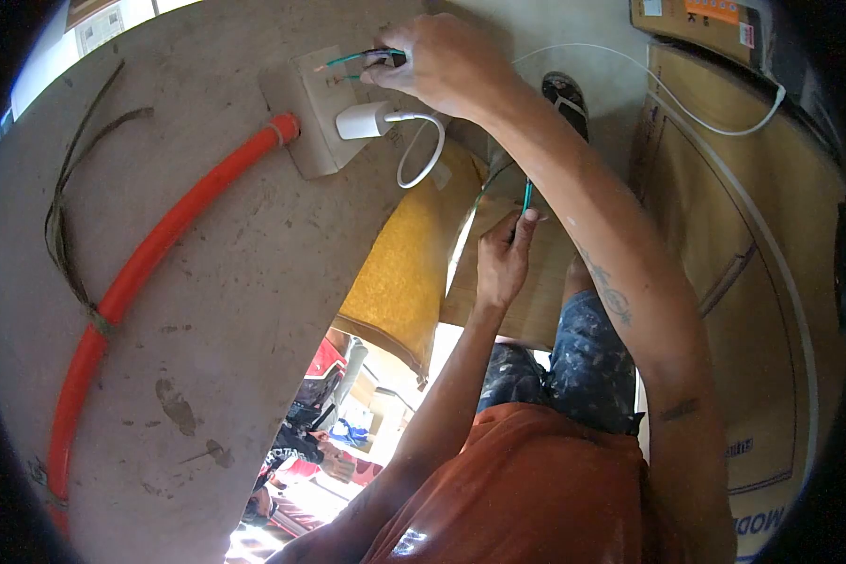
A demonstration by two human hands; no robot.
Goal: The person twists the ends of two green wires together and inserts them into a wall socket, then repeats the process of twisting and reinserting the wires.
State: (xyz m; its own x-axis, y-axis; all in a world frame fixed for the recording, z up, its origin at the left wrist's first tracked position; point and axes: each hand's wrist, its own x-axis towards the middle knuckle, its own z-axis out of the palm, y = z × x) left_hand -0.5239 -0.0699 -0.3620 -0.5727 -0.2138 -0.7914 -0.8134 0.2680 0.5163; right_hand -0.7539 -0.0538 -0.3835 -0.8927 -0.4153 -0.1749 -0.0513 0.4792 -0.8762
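My right hand reaches out to the wall socket, its fingers closed around a green wire. The tip of that wire points left, over the socket plate. Something dark shows at the same fingertips, too small to name. A white charger is plugged into the plate just below, with a white cable looping from it. Closer to my body, my left hand is closed with the thumb up, pinching a second length of green wire. Whether both lengths are one wire is hidden behind my right forearm.
An orange corrugated conduit runs along the grey wall, with a dark strap tied round it. Large cardboard boxes stand at the right. A yellow-brown panel hangs beside the wall. Another person is at lower left.
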